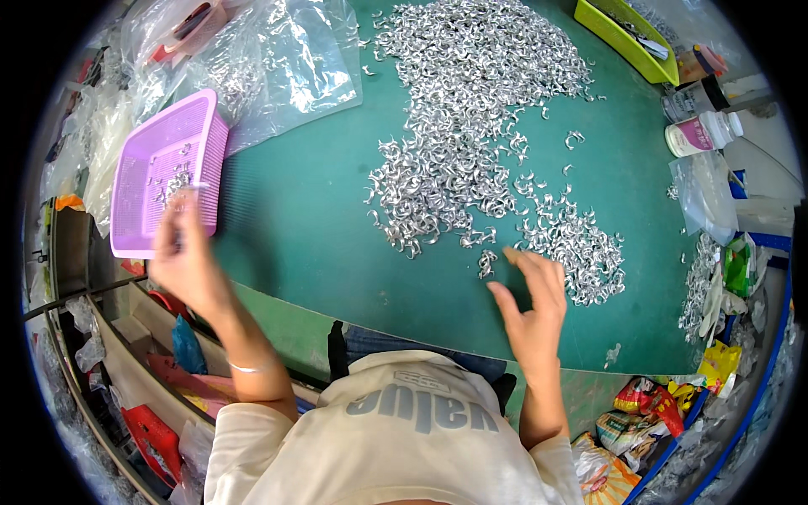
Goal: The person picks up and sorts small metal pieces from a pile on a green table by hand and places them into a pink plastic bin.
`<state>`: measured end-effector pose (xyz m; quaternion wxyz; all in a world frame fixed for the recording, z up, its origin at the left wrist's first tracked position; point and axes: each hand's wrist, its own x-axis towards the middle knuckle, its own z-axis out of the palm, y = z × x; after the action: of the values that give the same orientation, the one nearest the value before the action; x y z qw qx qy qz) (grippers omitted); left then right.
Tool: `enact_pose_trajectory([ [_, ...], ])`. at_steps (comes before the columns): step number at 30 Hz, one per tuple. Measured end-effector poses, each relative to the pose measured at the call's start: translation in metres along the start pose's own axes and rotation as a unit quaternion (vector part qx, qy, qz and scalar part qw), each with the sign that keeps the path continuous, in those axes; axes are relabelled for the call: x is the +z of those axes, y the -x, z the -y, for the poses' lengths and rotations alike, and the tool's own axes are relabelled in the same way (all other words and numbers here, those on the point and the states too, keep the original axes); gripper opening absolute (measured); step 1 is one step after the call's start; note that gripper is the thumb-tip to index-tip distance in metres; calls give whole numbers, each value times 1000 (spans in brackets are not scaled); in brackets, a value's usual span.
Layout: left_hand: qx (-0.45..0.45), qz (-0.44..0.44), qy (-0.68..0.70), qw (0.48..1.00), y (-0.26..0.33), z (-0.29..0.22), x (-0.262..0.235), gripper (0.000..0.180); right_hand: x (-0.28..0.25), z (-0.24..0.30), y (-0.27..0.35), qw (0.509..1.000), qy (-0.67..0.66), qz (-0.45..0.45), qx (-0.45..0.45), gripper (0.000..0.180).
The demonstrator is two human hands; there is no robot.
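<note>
A large heap of small curved silver metal pieces (454,109) spreads over the green tabletop (311,210). To its right lies a smaller pile of the same pieces (581,252). My right hand (537,299) is open at this pile's left edge, thumb and fingers apart, beside a little cluster of pieces (486,263). At the left, my left hand (189,261) is over the near side of a purple plastic basket (124,202). Its fingers are pinched together and blurred, so what they hold cannot be made out. A few silver pieces (175,183) lie inside the basket.
Clear plastic bags (295,67) cover the back left of the table. A yellow-green tray (627,38) stands at the back right, near a white bottle (703,135) and a dark-lidded jar (694,98). Open drawers (135,328) sit below left; colourful packets (648,404) lie below right.
</note>
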<state>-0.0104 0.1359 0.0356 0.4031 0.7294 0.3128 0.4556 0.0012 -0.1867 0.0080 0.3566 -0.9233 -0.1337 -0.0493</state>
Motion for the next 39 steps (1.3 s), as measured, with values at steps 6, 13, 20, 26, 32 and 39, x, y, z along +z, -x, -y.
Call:
enact_pose_trajectory([
  [6, 120, -14, -96, 988, -40, 23, -19, 26, 20, -4, -5, 995, 63, -2, -72, 24],
  [13, 88, 378, 5, 922, 97, -30, 20, 20, 10, -8, 1, 996, -18, -74, 43, 15],
  [20, 46, 543, 95, 833, 147, -38, 33, 26, 16, -11, 7, 996, 78, -22, -40, 15],
  [26, 56, 558, 129, 818, 148, -46, 38, 28, 4, 5, 13, 977, -194, 1, 92, 9],
  [32, 27, 558, 177, 810, 147, -46, 41, 20, -4, 14, 16, 863, -449, 63, 224, 14],
  [39, -313, 581, 238, 713, 145, -53, 35, 10, -3, 21, 17, 883, -450, 11, 130, 21],
])
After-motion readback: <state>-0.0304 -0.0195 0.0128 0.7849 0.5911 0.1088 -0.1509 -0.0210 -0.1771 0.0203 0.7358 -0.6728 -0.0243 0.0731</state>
